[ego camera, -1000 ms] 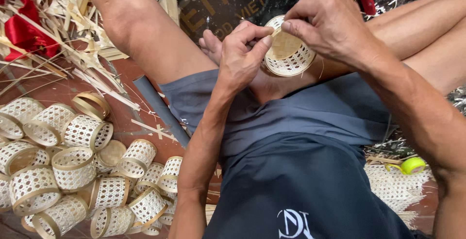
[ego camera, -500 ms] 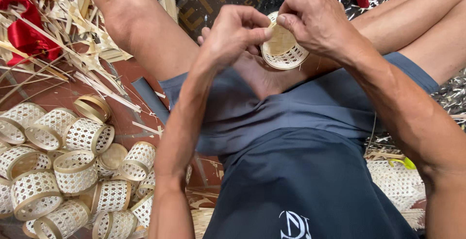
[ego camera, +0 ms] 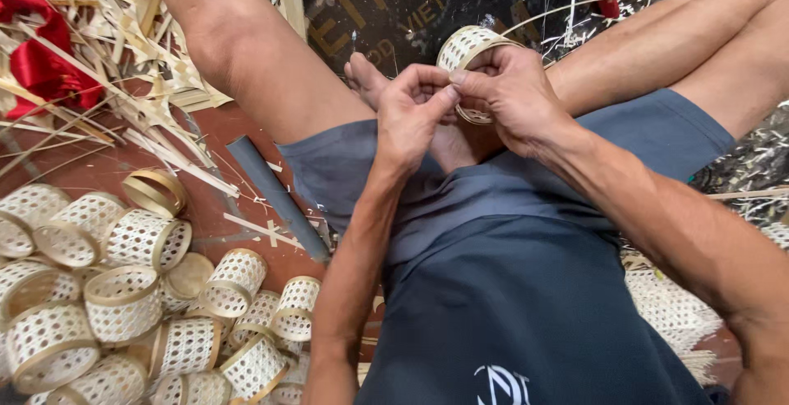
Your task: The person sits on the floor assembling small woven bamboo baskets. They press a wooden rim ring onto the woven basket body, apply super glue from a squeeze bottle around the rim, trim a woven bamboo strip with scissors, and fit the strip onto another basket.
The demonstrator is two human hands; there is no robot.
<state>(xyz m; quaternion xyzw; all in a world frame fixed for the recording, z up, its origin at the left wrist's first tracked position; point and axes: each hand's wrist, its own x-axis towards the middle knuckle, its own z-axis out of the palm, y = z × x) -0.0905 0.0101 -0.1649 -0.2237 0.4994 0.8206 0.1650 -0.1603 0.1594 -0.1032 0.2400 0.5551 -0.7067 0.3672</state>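
From my head camera, looking down over my lap: my right hand (ego camera: 514, 101) is wrapped around a small woven bamboo ring basket (ego camera: 465, 50), fingers curled closed over its lower rim, with the basket's open-weave wall rising just above my knuckles. My left hand (ego camera: 415, 113) is pressed up beside it, thumb and forefinger pinched shut right at the basket's edge, tip to tip with my right thumb. Whether a strip sits in that pinch I cannot tell; it is too small to make out. A thin bamboo strip (ego camera: 567, 9) arcs away from the basket, above and to the right of my right fingers.

Below both hands lie my grey shorts (ego camera: 526, 191), and my crossed legs frame them on either side. A foot (ego camera: 366, 80) sits just left of my left fingers. Well off to the lower left of my hands, a heap of finished woven baskets (ego camera: 123, 306) lies on the reddish floor (ego camera: 222, 138). Up to the far left are bamboo splints (ego camera: 123, 68) and a red cloth (ego camera: 45, 68).
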